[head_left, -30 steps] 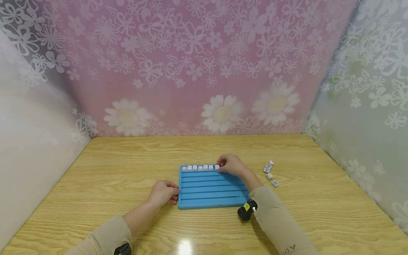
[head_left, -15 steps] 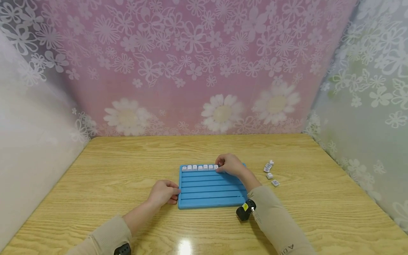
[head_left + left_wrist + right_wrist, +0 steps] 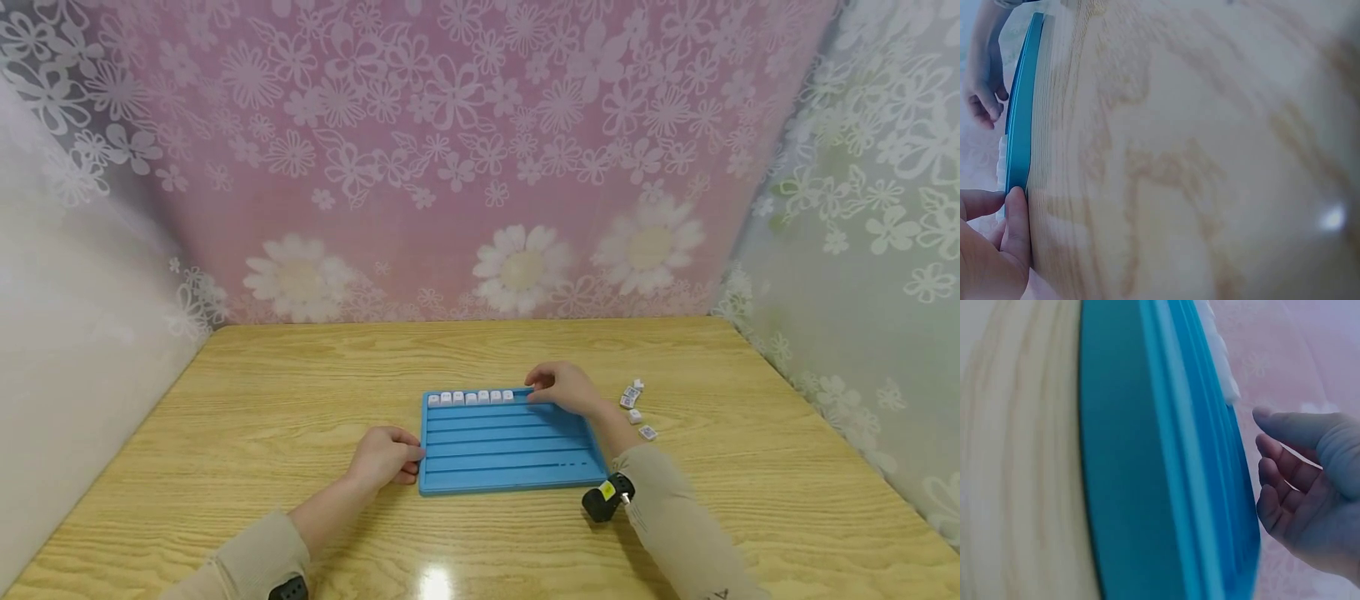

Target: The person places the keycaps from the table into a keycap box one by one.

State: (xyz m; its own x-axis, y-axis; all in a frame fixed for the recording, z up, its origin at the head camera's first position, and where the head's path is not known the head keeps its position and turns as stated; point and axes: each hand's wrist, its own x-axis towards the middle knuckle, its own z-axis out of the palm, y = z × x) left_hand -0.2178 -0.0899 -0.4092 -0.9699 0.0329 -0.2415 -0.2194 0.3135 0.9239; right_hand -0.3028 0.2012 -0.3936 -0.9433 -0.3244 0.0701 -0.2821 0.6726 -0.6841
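A blue ridged tray (image 3: 491,442) lies on the table, with a row of several white keycaps (image 3: 471,398) along its far left edge. My left hand (image 3: 384,456) holds the tray's left side; in the left wrist view its thumb (image 3: 982,203) and a finger (image 3: 1017,222) meet at the blue rim. Over the far right part of the tray hovers my right hand (image 3: 564,388), just right of the last keycap in the row. Its fingers are loosely bent, with nothing between thumb and fingertips in the right wrist view.
Several loose white keycaps (image 3: 635,416) are scattered on the wooden table (image 3: 225,433) to the right of the tray, close to my right forearm. Behind the table rises a pink flowered backdrop (image 3: 450,167), with pale side walls left and right.
The right hand slid the end keycap slightly left against the row, then released it and moved right. The left hand has stayed at the tray's left side.
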